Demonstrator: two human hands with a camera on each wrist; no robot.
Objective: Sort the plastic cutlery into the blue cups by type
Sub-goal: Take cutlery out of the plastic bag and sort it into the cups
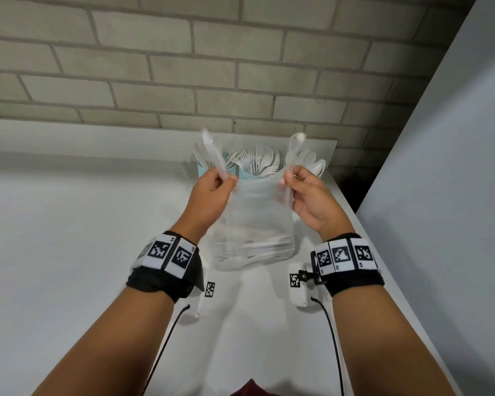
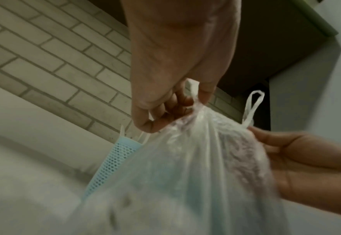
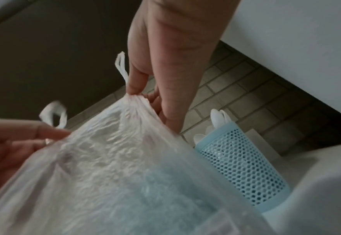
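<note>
A clear plastic bag (image 1: pixel 252 224) hangs between my two hands above the white table (image 1: pixel 69 238), with pale cutlery lying in its bottom. My left hand (image 1: pixel 212 187) pinches the bag's left handle (image 2: pixel 191 98). My right hand (image 1: pixel 303 190) pinches the right handle (image 3: pixel 123 68). Behind the bag, at the wall, stand three perforated blue cups. The left cup (image 1: pixel 203 167) holds knives, the middle cup (image 1: pixel 249 174) holds forks (image 1: pixel 259 162), and the right cup (image 3: pixel 242 171) holds spoons (image 1: pixel 312 162). The bag is blurred.
A grey brick wall (image 1: pixel 212 67) runs behind the cups. A tall pale panel (image 1: pixel 455 195) stands close on the right, with a dark gap beside the table's far right corner. The table's left side is bare white surface.
</note>
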